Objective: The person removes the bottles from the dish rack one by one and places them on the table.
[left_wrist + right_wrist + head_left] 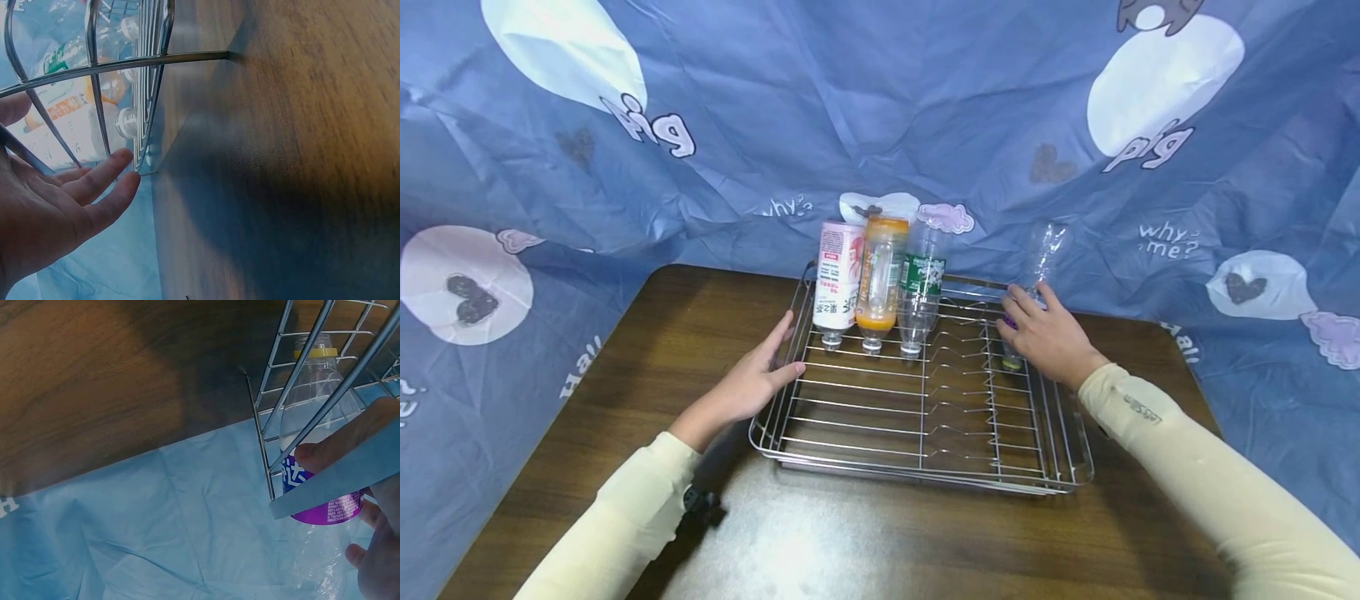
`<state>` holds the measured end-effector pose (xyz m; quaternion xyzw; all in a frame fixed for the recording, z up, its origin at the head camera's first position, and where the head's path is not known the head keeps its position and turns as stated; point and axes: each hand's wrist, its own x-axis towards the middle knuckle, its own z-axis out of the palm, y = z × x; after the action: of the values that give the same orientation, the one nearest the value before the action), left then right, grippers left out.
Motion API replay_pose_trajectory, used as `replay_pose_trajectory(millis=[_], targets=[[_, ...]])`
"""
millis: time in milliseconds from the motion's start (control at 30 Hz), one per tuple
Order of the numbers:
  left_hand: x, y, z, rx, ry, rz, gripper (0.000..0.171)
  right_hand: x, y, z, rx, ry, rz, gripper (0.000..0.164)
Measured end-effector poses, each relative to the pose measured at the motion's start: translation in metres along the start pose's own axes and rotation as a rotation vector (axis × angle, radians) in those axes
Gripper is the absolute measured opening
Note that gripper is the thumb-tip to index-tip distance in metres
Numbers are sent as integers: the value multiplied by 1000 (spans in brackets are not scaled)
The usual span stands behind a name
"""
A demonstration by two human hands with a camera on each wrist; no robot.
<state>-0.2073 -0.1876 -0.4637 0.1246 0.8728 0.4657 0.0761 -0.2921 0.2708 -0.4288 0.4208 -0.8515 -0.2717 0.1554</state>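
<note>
My right hand [1052,337] grips a clear plastic bottle [1049,250] with a purple label, turned neck-down inside the right end of a wire dish rack [921,477]. In the right wrist view the bottle's yellow neck ring [315,353] shows near the rack's wires, and fingers lie around the label. At the rack's left side my left hand [752,379] rests by the rim, thumb over it and fingers mostly straight. Three bottles stand upside down at the back left: a pink-and-white one [838,279], an orange-labelled one [880,287] and a green-labelled one [922,283].
The rack sits on a brown wooden table [865,542]. A blue printed cloth [775,125] hangs close behind the table's back edge. Wavy wire dividers [958,408] run along the rack's right half.
</note>
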Motion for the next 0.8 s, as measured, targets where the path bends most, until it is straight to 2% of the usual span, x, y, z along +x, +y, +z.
replay_pose_trajectory(millis=[167,433,800], targets=[[0,0,0,-7,-3,1,85,1,-1,0,-15,-23,3,36],[0,0,0,8,-1,3,84,3,-2,3,-40,7,19,34],[0,-1,-1,16,-1,8,84,5,-5,5,-43,-12,32,30]])
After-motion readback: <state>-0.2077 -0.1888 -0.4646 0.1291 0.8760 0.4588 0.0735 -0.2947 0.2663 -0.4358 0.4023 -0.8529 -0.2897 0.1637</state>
